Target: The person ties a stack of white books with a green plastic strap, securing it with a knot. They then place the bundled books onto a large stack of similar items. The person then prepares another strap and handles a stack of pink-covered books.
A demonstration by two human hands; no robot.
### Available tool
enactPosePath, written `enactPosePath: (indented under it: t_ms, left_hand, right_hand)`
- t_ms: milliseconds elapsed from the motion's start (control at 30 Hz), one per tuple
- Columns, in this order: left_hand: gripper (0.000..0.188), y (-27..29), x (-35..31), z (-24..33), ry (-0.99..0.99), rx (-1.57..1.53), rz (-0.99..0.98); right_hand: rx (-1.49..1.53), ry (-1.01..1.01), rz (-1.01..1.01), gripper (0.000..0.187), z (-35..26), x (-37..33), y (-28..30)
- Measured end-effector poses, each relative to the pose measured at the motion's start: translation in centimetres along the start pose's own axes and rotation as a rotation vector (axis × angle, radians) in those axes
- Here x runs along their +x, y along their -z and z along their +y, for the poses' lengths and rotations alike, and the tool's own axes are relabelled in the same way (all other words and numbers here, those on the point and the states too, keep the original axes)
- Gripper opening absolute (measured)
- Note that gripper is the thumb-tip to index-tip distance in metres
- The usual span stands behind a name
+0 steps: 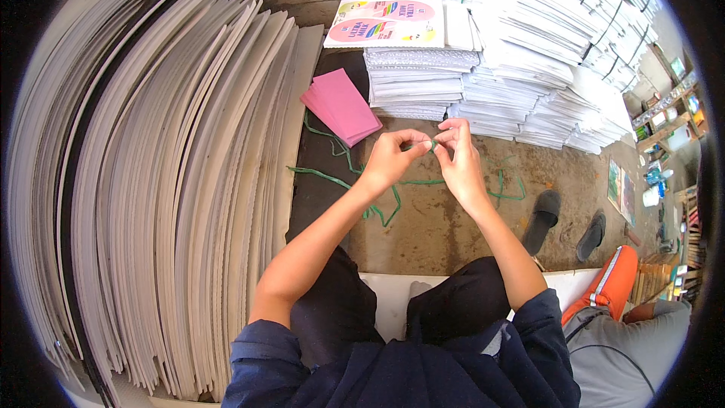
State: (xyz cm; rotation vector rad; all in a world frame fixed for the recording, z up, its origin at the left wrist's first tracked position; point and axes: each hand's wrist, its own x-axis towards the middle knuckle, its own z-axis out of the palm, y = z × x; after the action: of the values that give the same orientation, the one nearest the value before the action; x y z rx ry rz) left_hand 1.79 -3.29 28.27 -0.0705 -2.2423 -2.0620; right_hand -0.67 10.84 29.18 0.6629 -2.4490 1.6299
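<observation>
"Green string (421,182), thin and slack. Where does it run?"

"A bit of it shows at the fingertips, where the left hand (388,162) and the right hand (461,166) nearly meet. More lies below in loose loops, leftward near the pink cards (341,107) and rightward over the floor (453,238). I can't tell whether it is one length or several."

"And the fingers?"

"Narrow on both hands, each thumb pinching the string against the fingers. How firm the grip is, I can't tell."

"What could go wrong from here?"

"Tangling, I'd say. With loops this slack, a quick pull could draw them into a knot. If the part on the left caught a corner of the cards, it might drag them out of their pile."

"Anything at the fingertips?"

"String this thin could slip if either pinch eased. The fingers also hide most of the piece they hold, so a misplaced hold would be easy."

"And on the right?"

"A dark slipper (541,223) lies near the string there. A loop could hook on it and jerk the string from the fingers."
</observation>
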Motion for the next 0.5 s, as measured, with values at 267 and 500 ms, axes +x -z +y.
enactPosePath:
  t_ms: [267, 500]
  left_hand:
    - [0.012, 1.2, 0.5, -1.0, 0.577, -0.755, -0.266]
    - [0.018, 2.3, 1.0, -2.5, 0.729, -0.889, -0.493]
  right_hand:
    - [-0.003, 0.173, -0.015, 0.042, -0.4, 0.3, 0.5]
    - [-0.15, 0.516, -0.201, 0.036, 0.0, 1.0, 1.7]
